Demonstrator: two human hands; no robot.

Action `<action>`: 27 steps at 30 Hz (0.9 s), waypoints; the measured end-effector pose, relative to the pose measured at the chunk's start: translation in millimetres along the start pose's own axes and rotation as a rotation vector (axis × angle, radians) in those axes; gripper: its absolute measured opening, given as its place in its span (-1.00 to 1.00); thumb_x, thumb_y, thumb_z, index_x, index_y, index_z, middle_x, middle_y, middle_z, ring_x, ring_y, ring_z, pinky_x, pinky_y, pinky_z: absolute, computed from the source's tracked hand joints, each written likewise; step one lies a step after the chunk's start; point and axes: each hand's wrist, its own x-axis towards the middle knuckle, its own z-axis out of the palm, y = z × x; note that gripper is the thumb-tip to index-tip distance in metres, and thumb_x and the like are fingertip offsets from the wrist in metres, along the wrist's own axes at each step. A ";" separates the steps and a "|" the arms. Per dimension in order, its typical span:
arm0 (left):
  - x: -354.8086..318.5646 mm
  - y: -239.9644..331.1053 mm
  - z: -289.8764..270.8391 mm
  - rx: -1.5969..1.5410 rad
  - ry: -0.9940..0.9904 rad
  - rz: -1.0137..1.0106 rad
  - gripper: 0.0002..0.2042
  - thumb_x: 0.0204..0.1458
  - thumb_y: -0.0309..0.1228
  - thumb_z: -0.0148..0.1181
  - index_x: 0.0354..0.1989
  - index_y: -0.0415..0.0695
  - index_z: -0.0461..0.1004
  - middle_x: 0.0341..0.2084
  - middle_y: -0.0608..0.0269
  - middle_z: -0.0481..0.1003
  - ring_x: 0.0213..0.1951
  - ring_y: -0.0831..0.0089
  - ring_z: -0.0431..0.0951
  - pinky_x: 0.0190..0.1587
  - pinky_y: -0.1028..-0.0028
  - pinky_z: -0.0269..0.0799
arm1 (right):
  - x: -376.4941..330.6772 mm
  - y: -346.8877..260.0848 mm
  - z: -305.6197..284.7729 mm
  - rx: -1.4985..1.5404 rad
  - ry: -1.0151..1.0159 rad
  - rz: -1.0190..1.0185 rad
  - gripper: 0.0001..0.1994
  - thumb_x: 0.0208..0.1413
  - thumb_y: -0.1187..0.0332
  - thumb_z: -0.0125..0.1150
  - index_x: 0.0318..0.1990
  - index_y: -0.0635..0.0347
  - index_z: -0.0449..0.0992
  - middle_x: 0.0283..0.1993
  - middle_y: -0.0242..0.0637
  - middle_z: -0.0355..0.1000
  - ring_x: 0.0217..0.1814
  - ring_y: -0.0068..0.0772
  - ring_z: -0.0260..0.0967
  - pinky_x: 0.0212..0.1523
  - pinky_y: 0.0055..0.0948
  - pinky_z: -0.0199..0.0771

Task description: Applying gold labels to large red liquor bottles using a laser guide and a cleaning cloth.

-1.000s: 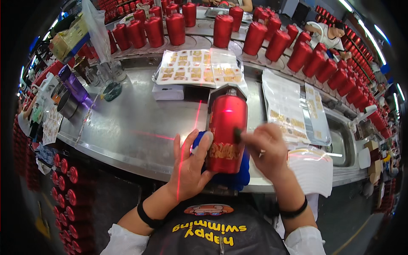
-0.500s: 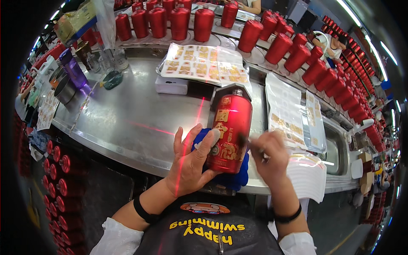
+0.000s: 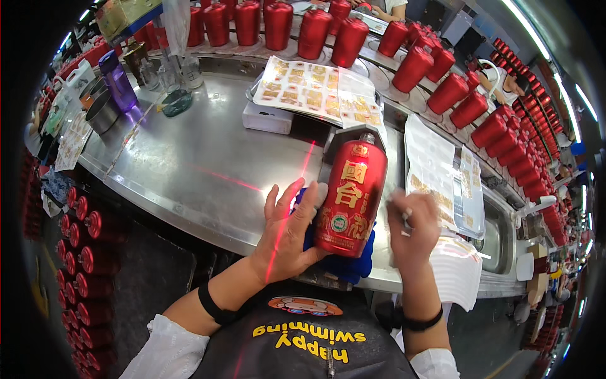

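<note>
A red bottle (image 3: 353,202) with gold lettering lies tilted on a blue cloth (image 3: 344,268), its bare neck pointing away from me. My left hand (image 3: 284,234) steadies it from the left: thumb near the base, fingers spread, the white-capped index tip against the side. Just right of the bottle, and apart from it, is my right hand (image 3: 413,230). Its fingers are curled together and smeared by motion; what they hold cannot be made out. Behind the bottle's neck stands a dark angular rest (image 3: 341,136).
Sheets of gold stickers (image 3: 309,88) lie on a white box (image 3: 267,119); more sheets (image 3: 435,167) lie at right, before a sink (image 3: 502,237). A purple bottle (image 3: 118,82) and metal cup (image 3: 102,115) stand left. Red bottles (image 3: 278,25) line the conveyor; others (image 3: 95,259) stand lower left.
The bottle has turned, bringing its gold lettering to the middle of its upper face. My right hand has drawn slightly right, away from it. The left hand stays beside the bottle.
</note>
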 end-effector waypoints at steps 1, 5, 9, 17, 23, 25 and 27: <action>-0.4 0.1 -0.1 0.007 0.012 0.002 0.04 -0.19 -0.19 0.43 0.42 -0.26 -0.13 0.23 0.07 0.30 0.32 -0.05 0.10 0.32 -0.14 -0.31 | -2.3 0.4 0.1 0.078 -0.237 -0.175 -0.75 -0.10 0.56 0.39 -0.21 0.20 0.56 -0.42 -0.32 0.34 -0.35 -0.40 0.38 -0.35 -0.44 0.38; -2.0 -0.3 0.2 0.036 0.002 0.051 0.02 -0.16 -0.14 0.41 0.41 -0.26 -0.10 0.21 0.04 0.32 0.32 -0.04 0.08 0.33 -0.14 -0.31 | 0.7 -2.6 2.3 0.215 -0.320 0.102 -0.71 -0.17 0.55 0.42 -0.21 0.19 0.58 -0.42 -0.32 0.37 -0.33 -0.37 0.38 -0.33 -0.43 0.38; -0.2 -2.2 0.0 0.029 -0.070 -0.091 -0.04 -0.15 -0.10 0.39 0.39 -0.23 -0.02 0.16 -0.01 0.37 0.33 -0.07 0.06 0.32 -0.14 -0.33 | 5.3 -14.0 2.9 0.241 -0.427 -0.103 -0.74 -0.15 0.58 0.39 -0.23 0.22 0.56 -0.36 -0.25 0.39 -0.32 -0.27 0.39 -0.32 -0.39 0.40; 0.9 -4.6 -2.9 0.056 -0.061 -0.069 -0.05 -0.20 -0.05 0.41 0.36 -0.18 0.08 0.14 0.00 0.38 0.33 -0.05 0.03 0.31 -0.18 -0.31 | 2.6 -12.7 7.0 0.152 -0.374 -0.316 -0.71 -0.21 0.52 0.43 -0.25 0.15 0.55 -0.34 -0.27 0.43 -0.33 -0.28 0.37 -0.24 -0.27 0.36; 2.3 -6.3 -5.3 0.180 -0.058 -0.006 -0.04 -0.24 -0.06 0.43 0.35 -0.19 0.09 0.10 -0.01 0.40 0.32 -0.05 0.04 0.30 -0.20 -0.30 | -3.8 -16.0 7.1 -0.152 -0.205 -0.039 -0.70 -0.21 0.57 0.40 -0.23 0.18 0.56 -0.33 -0.30 0.43 -0.38 -0.26 0.38 -0.38 -0.31 0.39; 2.0 -5.7 -5.9 0.165 -0.087 -0.019 -0.04 -0.24 -0.06 0.43 0.35 -0.20 0.11 0.08 0.00 0.42 0.32 -0.05 0.05 0.30 -0.20 -0.30 | -2.7 -20.0 9.2 0.206 -0.519 -0.343 -0.71 -0.21 0.59 0.37 -0.24 0.18 0.56 -0.34 -0.30 0.45 -0.38 -0.28 0.39 -0.36 -0.33 0.39; 3.1 -5.9 -5.9 0.117 -0.118 -0.114 -0.05 -0.25 -0.05 0.43 0.34 -0.18 0.14 0.02 0.01 0.45 0.32 -0.03 0.05 0.30 -0.19 -0.30 | -0.1 -23.9 11.4 0.298 -0.440 -0.240 -0.71 -0.22 0.57 0.37 -0.24 0.19 0.56 -0.37 -0.29 0.48 -0.36 -0.28 0.39 -0.31 -0.31 0.40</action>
